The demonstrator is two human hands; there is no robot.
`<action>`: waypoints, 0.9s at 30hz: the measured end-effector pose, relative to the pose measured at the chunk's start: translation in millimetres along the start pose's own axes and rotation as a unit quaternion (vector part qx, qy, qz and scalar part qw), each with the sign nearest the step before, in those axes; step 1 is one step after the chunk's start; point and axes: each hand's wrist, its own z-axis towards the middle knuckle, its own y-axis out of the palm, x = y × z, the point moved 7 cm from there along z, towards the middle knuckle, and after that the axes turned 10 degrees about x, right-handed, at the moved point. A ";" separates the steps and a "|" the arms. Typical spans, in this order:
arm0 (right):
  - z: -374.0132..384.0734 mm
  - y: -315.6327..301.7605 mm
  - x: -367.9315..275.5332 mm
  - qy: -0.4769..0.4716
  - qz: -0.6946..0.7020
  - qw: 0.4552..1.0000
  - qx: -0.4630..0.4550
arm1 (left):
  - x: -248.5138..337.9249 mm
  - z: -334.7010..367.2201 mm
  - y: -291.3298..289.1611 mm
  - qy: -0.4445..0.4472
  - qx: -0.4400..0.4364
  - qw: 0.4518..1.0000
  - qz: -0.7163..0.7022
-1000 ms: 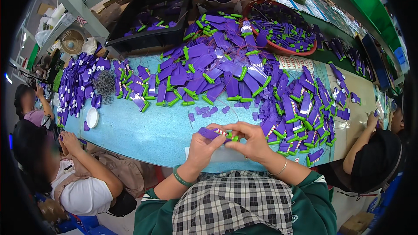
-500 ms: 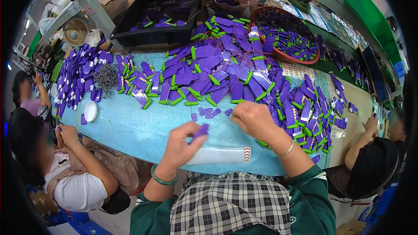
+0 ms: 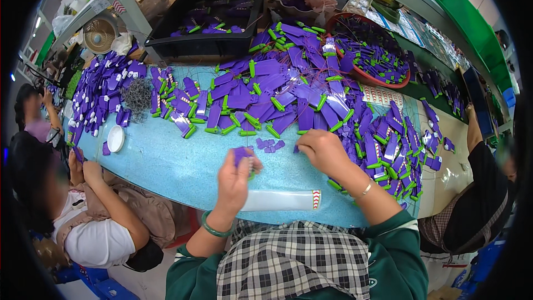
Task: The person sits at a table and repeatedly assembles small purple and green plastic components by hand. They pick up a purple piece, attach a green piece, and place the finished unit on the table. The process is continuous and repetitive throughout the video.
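My left hand (image 3: 232, 183) is closed around a purple plastic piece (image 3: 240, 155) with a bit of green showing below it; the fingers hide most of its shape. To the right, my right hand (image 3: 323, 153) pinches a small purple plastic piece (image 3: 296, 149) at its fingertips. Several more small purple pieces (image 3: 269, 146) lie flat on the blue tabletop between the hands. Just beyond them spreads a large heap of purple plastic parts with green ends (image 3: 261, 98). A pale strip with red chevrons at one end (image 3: 277, 200) rests near my left wrist.
A black tray (image 3: 208, 47) and a red basket (image 3: 391, 84) of purple parts stand at the back. On the left are a white cup (image 3: 115, 139), a grey wire tangle (image 3: 137, 94) and more purple parts (image 3: 100, 86). Co-workers sit on both sides.
My left hand has turned more upright, lifting its purple piece so that more of it shows. The right hand has shifted slightly, and a small purple piece now shows at its fingertips.
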 end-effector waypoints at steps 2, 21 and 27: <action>-9.9 -7.7 0.4 0.132 0.202 0.970 -0.029 | -16.7 -7.1 18.3 -0.035 -0.053 0.997 0.043; -55.2 -22.6 -31.1 0.095 0.198 0.968 0.122 | -19.3 -38.4 76.8 0.110 -0.241 0.923 0.278; -62.5 -13.6 -24.8 0.143 0.244 0.957 0.068 | -25.8 -44.2 81.5 0.028 -0.266 0.939 0.218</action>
